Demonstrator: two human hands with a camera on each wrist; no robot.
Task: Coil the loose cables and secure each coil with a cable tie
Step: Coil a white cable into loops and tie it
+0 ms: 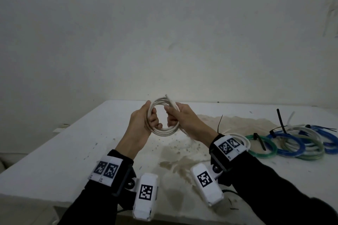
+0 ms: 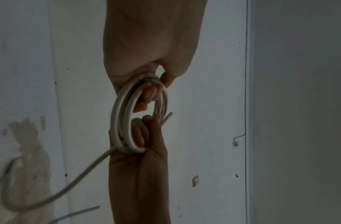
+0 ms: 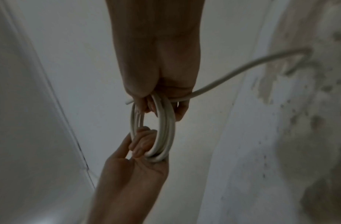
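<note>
Head view, white cable (image 1: 165,129) in several round loops (tail trailing loose), left hand (image 1: 141,124) and right hand (image 1: 182,117) gripping opposite sides

A plain pale wall (image 1: 164,33) fills the background, scuffed faintly near its right side; a white table (image 1: 54,151) stands against it, its near edge running along the bottom; a sandy, worn patch (image 1: 228,124) spreads over the table's middle and right part; the light is dim, brightest at the table's far edge.
</note>
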